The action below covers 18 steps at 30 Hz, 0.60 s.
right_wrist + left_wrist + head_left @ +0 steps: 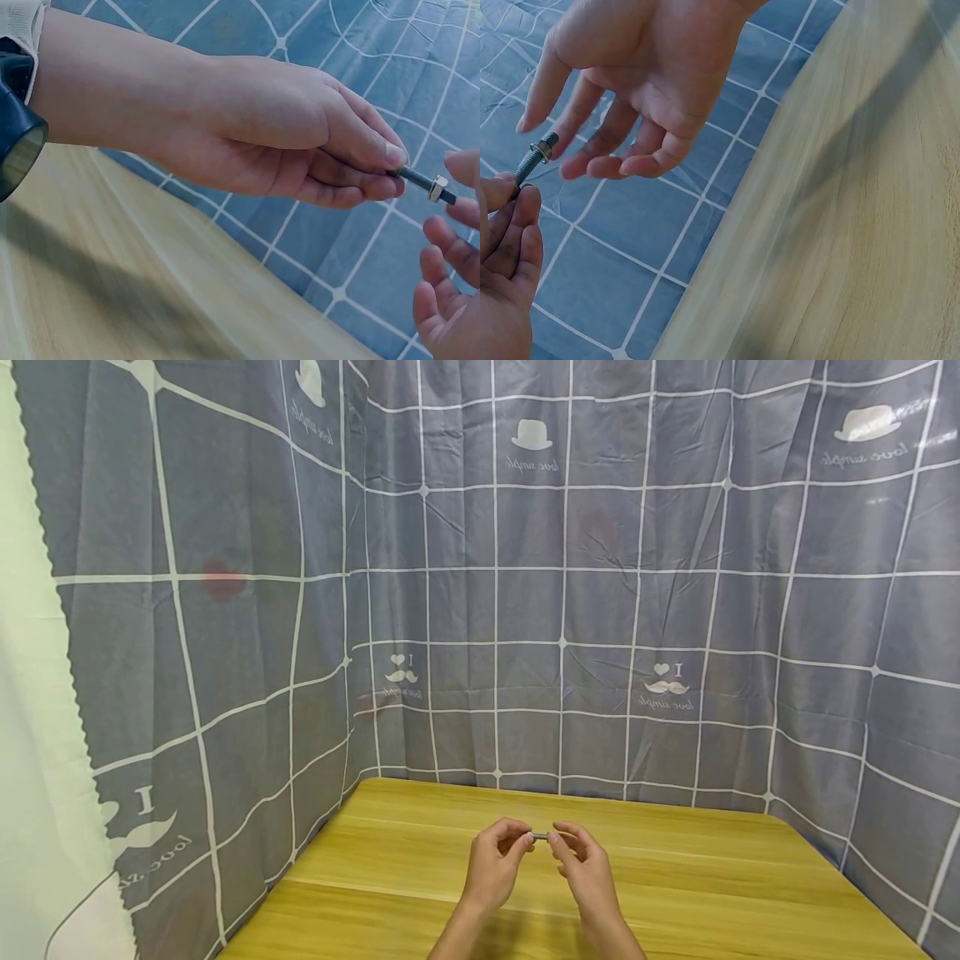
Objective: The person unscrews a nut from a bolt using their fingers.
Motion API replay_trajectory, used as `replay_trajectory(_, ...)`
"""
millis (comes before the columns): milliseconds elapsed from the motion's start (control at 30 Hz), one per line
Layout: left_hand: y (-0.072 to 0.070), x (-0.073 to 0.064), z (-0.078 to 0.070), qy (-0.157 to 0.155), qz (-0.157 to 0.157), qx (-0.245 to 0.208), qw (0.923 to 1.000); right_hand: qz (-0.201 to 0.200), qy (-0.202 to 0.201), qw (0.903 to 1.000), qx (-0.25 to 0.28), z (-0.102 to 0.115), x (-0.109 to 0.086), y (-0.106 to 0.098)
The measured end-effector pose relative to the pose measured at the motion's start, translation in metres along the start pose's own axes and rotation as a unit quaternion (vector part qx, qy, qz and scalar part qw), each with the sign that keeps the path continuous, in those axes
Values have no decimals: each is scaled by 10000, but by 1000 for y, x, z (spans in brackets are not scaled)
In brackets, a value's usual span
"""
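Note:
A dark metal bolt [540, 837] with a nut [438, 188] threaded near its free end is held up over the table, between the two hands. My left hand [492, 863] pinches the bolt's other end between thumb and fingers, which hide that end. In the right wrist view, this left hand [277, 142] reaches in from the left. My right hand [589, 868] is at the nut end, its thumb and index finger spread to either side of the bolt tip. The left wrist view shows the right hand [652, 82] with loosely bent, separated fingers.
Beneath the hands is a yellow wood-grain table [405, 827]. A grey curtain [525, 610] with white grid lines hangs along its back and sides. A pale cloth edge [45, 693] hangs at far left. A dark wrist camera [19, 127] sits on the left forearm.

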State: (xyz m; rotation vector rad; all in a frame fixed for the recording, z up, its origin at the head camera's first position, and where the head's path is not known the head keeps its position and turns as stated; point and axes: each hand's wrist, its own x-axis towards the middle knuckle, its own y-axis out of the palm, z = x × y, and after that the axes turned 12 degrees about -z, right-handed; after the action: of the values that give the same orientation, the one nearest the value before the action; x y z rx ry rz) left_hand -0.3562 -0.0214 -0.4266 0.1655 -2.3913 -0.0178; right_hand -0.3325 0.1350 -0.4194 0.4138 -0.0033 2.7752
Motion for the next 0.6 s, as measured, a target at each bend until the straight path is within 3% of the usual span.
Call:
replay_trajectory(233, 3, 0, -2, -48, -67, 312, 9995, -72, -33, 9999, -67, 2, -1, 1)
replay_trajectory(600, 3, 1, -2, -118, -71, 317, 9994, -32, 16, 9998, -189, -1, 2, 0)
